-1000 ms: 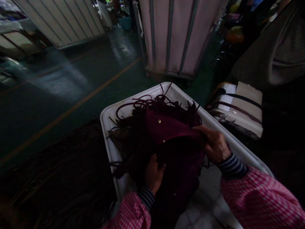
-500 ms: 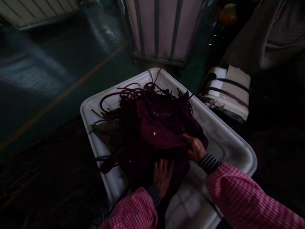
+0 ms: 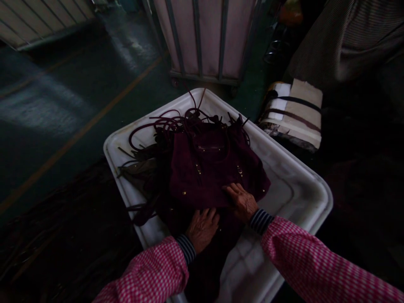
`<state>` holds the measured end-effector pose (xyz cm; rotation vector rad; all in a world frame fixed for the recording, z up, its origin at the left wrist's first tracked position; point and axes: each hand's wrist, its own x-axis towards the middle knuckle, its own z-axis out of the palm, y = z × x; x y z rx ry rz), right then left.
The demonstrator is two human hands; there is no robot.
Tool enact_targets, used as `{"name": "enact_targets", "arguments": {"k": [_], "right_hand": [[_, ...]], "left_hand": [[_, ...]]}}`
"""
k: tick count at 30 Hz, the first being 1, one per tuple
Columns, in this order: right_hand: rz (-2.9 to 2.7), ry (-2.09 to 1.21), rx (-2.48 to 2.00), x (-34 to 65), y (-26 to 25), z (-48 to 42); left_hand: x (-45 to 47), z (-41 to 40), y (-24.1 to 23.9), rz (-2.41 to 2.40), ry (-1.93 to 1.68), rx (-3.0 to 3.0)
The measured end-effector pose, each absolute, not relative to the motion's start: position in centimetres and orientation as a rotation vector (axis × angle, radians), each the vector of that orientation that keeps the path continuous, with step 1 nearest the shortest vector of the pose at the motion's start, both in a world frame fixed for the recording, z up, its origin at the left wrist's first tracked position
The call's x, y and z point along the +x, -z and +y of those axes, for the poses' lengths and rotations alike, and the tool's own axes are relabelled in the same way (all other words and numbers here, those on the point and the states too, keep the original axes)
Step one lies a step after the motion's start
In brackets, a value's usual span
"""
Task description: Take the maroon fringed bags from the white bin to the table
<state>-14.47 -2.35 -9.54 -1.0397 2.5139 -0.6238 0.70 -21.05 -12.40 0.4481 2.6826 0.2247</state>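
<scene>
The dark maroon bag [image 3: 211, 168] lies flat on top of a pile in the white tub [image 3: 303, 189], its small brass studs facing up, sitting a little toward the tub's 10 o'clock half. Both hands rest on its near edge. The right hand [image 3: 241, 201] is spread flat, palm down, fingers [image 3: 229, 190] apart and pointing toward 10 o'clock, pressing on the bag's lower right part; it grips nothing. The left hand [image 3: 202, 225] lies just beside it at about 7 o'clock from it, also palm down with the fingers loosely spread, on the dark material at the bag's lower edge; whether the fingertips curl under that edge cannot be told in the dim light. Both wrists show striped cuffs under pink checked sleeves [image 3: 315, 261].

Beyond the bag, at its 11 to 12 o'clock, a tangle of thin maroon cords [image 3: 164, 124] loops over the tub's far corner, and brownish pieces [image 3: 139, 168] stick out at the bag's 9 o'clock. The tub's bare white floor shows at 4 o'clock. Outside the tub, a strapped bundle of pale sheets [image 3: 296, 113] lies at 2 o'clock, and a pale barred cart [image 3: 205, 38] stands on the dark green floor at 12 o'clock.
</scene>
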Motion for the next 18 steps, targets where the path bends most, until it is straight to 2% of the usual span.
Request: {"name": "enact_targets", "arguments": {"k": [5,8,10,13,16,18], "right_hand": [[2.5,0.478,-1.008,-13.1,11.0,-2.0],[2.441,0.413,-0.943,-12.6,11.2,-1.5],[2.383,0.467,-0.935,-12.6,10.6,-0.9],[2.243,0.717,-0.902,-13.9,8.4,0.4],[2.071,0.976,-0.879,-16.0,5.2,1.6],[2.102,1.0,-0.954,-17.2,3.4,1.7]], "left_hand": [[0.6,-20.3,11.9,2.528,-0.147,0.668],[-1.0,-20.1,10.3,2.502,-0.141,0.607],[-2.4,-20.3,8.3,2.517,-0.268,0.526],[-4.6,-21.5,4.1,2.63,-0.539,0.462],[-7.4,-23.1,-0.9,2.795,-0.929,0.501],[-9.8,-23.8,-3.8,2.865,-1.198,0.465]]}}
